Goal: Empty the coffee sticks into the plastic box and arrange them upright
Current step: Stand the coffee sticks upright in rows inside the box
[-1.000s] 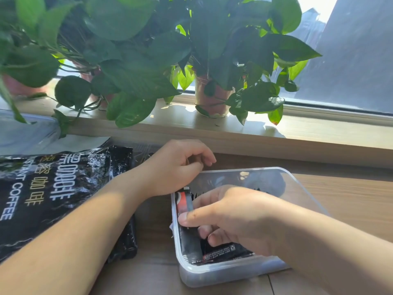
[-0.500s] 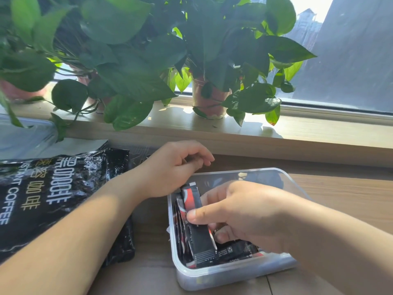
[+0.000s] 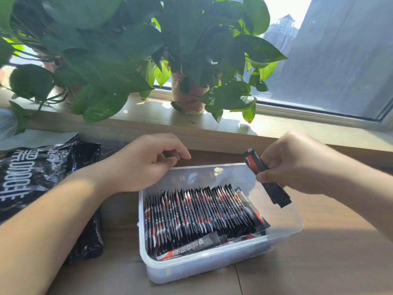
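Note:
A clear plastic box (image 3: 282, 233) stands on the wooden table. Inside it, a row of black and red coffee sticks (image 3: 197, 213) stands on edge, leaning rightwards. One loose stick (image 3: 197, 245) lies flat along the box's near wall. My right hand (image 3: 297, 162) pinches a single coffee stick (image 3: 274, 192) above the box's right side, the stick tilted. My left hand (image 3: 144, 162) rests at the box's far left corner with fingers loosely curled and nothing in them. The black instant coffee bag (image 3: 32, 177) lies flat to the left.
A wooden windowsill (image 3: 276, 126) runs behind the box, carrying potted plants (image 3: 189, 92) whose leaves hang toward the table. Bare table surface (image 3: 319, 262) lies to the right and in front of the box.
My right hand has lifted out of the box's left end and moved right, carrying one stick. The row of standing sticks is now uncovered. My left hand stayed in place.

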### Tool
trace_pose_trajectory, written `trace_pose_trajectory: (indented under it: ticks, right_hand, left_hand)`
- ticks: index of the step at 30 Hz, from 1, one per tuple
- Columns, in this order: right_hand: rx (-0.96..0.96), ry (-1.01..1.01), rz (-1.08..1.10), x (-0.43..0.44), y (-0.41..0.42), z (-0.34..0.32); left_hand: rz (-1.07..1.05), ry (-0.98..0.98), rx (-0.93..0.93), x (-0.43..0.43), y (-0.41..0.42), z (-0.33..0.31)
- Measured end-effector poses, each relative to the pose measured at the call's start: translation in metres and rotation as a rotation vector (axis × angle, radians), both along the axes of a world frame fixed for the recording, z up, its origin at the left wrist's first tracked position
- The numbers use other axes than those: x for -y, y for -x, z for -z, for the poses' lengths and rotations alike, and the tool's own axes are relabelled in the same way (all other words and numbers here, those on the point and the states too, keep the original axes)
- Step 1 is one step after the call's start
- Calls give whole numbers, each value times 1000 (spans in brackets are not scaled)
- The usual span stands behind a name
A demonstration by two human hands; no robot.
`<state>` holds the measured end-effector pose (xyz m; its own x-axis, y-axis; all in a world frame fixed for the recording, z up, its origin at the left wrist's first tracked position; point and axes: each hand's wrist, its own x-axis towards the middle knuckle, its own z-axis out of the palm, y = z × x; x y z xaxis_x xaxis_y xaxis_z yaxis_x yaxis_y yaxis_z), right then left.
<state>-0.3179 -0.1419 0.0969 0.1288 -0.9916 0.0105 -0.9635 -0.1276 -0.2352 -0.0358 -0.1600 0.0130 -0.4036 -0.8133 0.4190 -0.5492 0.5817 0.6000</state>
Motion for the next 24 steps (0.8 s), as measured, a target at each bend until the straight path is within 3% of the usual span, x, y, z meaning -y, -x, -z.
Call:
trace_pose_trajectory:
  ticks: [4,6,10,16,24]
  right_hand:
    - [-98,-6,-31,2,-9,3]
    - [-102,6,-44,2,-11,1]
    - [-76,35,-13,1,-2,-9]
    - [127,0,0,-9,23,-10]
    - [325,-81,1,-15,44,4]
  left_hand:
    - [3,375,219,-3,9,-13]
    - [103,484,296,-7,27,-26]
    - [362,354,404,-4,78,-39]
    - [335,30,521,36,128,-2]
    - [381,15,786,40,133,-4]
